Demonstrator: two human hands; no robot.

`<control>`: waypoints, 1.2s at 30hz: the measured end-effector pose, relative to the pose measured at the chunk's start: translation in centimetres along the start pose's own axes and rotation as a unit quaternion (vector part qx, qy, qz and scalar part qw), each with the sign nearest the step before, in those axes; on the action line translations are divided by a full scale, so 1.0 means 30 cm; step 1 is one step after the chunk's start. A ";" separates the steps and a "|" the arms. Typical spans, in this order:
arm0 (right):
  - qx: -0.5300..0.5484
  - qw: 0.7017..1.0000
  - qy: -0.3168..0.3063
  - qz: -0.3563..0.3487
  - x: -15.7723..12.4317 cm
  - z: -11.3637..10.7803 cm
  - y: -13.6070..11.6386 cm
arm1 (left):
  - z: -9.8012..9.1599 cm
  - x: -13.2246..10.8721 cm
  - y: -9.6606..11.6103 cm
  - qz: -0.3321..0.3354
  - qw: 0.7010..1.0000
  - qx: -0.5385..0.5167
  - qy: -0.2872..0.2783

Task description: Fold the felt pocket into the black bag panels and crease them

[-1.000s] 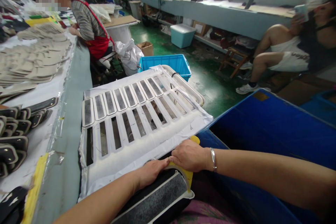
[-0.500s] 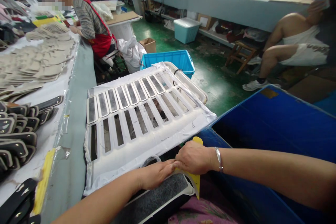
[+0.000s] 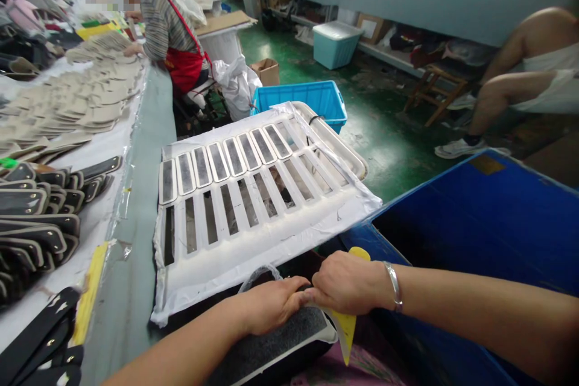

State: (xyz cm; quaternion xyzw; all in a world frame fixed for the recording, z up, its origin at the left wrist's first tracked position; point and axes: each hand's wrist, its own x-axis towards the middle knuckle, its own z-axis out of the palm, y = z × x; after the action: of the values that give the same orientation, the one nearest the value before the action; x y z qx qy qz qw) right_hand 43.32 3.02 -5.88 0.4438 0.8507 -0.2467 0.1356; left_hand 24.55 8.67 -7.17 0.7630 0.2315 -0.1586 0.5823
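My right hand (image 3: 346, 282) is wrapped round a yellow tool (image 3: 347, 333) with a pointed lower end, and wears a silver bracelet at the wrist. Just left of it, my left hand (image 3: 274, 304) presses its closed fingers on the far edge of a dark grey, white-bordered piece (image 3: 289, 338) lying over my lap. The fingertips of both hands meet there; what the left fingers pinch is hidden. Beyond them is a white slotted rack (image 3: 280, 226), with a row of grey, white-rimmed strips (image 3: 219, 163) along its far side.
On the left, a table (image 3: 151, 126) bears beige pieces (image 3: 81, 93) and black straps (image 3: 40, 211). A large blue bin (image 3: 456, 217) stands at the right, a light blue crate (image 3: 298, 96) behind the rack. One person in a red apron works far left; another sits at right.
The view has shifted, so the rack and table appear farther right. The yellow tool's pointed end sits lower, and my left thumb and fingers now bend over the piece's edge.
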 end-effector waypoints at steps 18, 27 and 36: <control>0.451 0.867 0.099 0.187 -0.201 0.130 0.049 | -0.039 -0.007 -0.025 0.022 0.999 -0.047 0.007; 0.775 0.626 -0.015 0.083 -0.315 0.300 0.035 | -0.015 0.041 -0.017 0.000 0.999 -0.005 0.038; 0.716 0.690 -0.096 0.052 -0.275 0.270 0.001 | 0.139 -0.051 0.031 -0.030 0.974 0.130 0.181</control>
State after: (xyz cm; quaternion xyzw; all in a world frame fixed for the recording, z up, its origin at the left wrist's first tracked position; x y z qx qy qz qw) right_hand 48.15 -7.01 -8.99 0.4243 0.3743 -0.8143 -0.1297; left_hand 23.88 4.21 -6.77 0.8408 0.3336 -0.0638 0.4215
